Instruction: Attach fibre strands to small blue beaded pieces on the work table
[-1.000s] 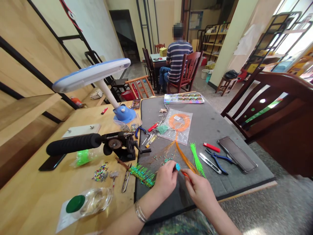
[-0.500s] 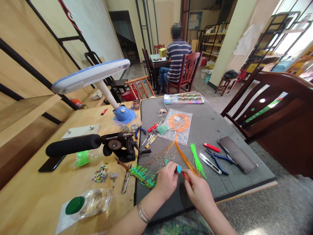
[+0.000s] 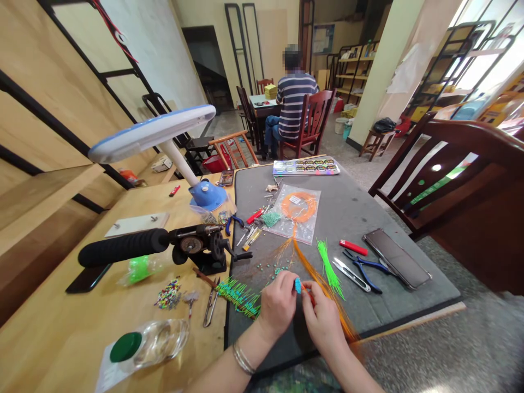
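Closed fingers of my left hand pinch a small bright blue piece over the grey mat. Close beside it, my right hand is curled around a small red-orange thing; its kind is mostly hidden by the fingers. The two hands almost meet at the blue piece. Long orange strands run from a plastic bag with an orange coil and pass beneath my right hand. Left of my left hand lies a row of green-and-blue tipped strands. Small teal beads lie just beyond it.
Rightward lie green strands, snips, blue-handled pliers, a red lighter and a phone. A hand-cranked tool, a lamp and a green-lidded jar stand left. A person sits farther back.
Both hands have shifted slightly, my right hand a little to the left, and the red-orange thing shows less. More orange strands now show past my right wrist, toward the mat's front edge.
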### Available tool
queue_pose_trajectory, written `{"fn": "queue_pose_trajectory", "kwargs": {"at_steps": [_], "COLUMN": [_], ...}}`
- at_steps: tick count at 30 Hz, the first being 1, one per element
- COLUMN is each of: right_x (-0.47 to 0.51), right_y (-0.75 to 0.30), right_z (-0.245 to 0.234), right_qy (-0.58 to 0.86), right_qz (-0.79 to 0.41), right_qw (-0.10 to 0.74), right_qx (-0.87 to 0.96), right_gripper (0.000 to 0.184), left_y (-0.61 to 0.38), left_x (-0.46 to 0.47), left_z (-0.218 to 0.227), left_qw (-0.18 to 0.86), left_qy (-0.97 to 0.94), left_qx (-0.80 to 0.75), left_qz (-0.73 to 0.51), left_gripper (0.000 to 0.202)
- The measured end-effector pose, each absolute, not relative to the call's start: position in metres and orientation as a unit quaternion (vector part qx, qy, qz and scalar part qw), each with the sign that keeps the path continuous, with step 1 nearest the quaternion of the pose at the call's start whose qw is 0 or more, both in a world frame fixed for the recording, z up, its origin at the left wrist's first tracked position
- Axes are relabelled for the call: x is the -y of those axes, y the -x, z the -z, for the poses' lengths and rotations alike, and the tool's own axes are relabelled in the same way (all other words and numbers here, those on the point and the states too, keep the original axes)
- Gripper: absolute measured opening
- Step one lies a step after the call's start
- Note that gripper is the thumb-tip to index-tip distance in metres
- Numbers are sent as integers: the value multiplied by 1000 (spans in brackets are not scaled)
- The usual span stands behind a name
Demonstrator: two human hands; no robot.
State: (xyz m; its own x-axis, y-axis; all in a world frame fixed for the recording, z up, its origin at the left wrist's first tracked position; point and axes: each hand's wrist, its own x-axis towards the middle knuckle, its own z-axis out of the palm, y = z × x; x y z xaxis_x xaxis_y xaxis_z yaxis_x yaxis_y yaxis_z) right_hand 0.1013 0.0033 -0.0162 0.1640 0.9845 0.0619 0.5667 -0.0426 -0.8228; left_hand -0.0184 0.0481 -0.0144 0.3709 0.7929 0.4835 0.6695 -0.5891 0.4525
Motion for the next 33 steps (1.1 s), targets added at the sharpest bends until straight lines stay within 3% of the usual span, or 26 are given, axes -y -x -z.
{"fn": "queue_pose_trajectory", "kwargs": {"at_steps": [5,12,21,33], "right_x": [-3,0,-3,-3], "right_y": [-101,-98,-105,-117], "right_z": [18,30,27,22], "right_qy": [659,656,645,627], "right_qz": [-293,-294,-239,-209], "right_qw": [392,411,383,352], "right_qx": [571,561,617,663], "right_gripper": [24,29,26,24], "left_y": [19,17,21,24], "left_x": [-46,-49,-61,-63], "left_z": [14,17,25,28], "left_qw": [137,351,513,583], "left_qy": [-814,-678,-580,-550], "left_qx": [-446,-519,-497,-473], "left_qz": [-347,-385,-392,-367], "left_gripper": [20,16,25,28]}}
